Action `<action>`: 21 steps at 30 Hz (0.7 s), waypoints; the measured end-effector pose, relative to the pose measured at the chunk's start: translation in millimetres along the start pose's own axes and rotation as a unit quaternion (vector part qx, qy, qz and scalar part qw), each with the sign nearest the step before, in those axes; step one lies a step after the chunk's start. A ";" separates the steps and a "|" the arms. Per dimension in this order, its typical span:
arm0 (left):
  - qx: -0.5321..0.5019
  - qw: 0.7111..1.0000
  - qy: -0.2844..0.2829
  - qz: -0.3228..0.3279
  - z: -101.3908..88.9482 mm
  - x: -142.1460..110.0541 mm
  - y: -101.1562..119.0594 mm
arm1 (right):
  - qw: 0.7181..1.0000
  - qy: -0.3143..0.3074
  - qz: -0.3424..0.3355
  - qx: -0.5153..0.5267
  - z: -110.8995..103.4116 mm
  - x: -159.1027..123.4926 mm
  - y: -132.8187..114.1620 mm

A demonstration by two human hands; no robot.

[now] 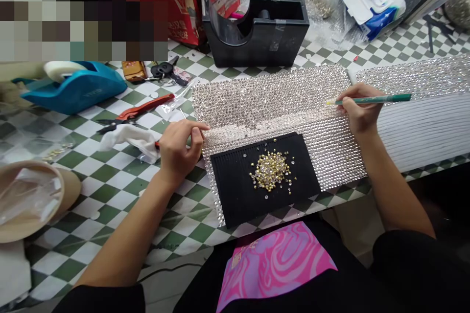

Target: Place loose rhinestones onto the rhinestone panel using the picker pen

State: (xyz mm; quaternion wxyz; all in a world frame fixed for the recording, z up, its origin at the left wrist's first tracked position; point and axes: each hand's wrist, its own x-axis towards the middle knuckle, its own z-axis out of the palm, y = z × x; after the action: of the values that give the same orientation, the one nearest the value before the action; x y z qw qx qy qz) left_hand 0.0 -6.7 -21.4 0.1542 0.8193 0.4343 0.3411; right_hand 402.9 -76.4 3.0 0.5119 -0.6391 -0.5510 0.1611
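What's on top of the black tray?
A loose pile of gold and clear stones lies on the black tray. Whatever is directly beneath the pile is covered and can't be seen.

left sleeve (106, 299): black, plain, stopping partway along the arm with a fairly straight hem
right sleeve (404, 259): black too, looks loose and roomy, its hem curving round the arm
forearms: bare below both hems
left grip (179, 149): a bare hand
right grip (363, 110): bare as well
clothing over the body (348, 288): black; can't tell from here where one garment ends and another begins
front panel (279, 264): pink and purple marbled swirls, straight-edged, with small pale yellowish lettering (246, 253) near one corner, too blurred to read
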 end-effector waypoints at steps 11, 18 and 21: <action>0.016 1.000 0.003 0.004 0.4 -2.0 2.8 | 0.988 -0.150 -0.031 0.033 30.6 -41.8 -84.7; 0.026 0.999 0.012 0.023 0.8 -2.0 2.9 | 0.976 -0.210 -0.044 0.032 63.2 -66.2 -89.9; 0.032 0.999 0.008 0.024 1.0 -2.1 2.7 | 0.976 -0.209 -0.050 0.029 66.2 -65.5 -86.9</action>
State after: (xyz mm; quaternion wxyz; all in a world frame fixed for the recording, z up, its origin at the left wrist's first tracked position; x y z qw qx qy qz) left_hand 1.5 -10.0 -21.6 0.1169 0.8312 0.4265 0.3370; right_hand 282.7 -113.2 23.8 0.4111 -0.5483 -0.6718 0.2811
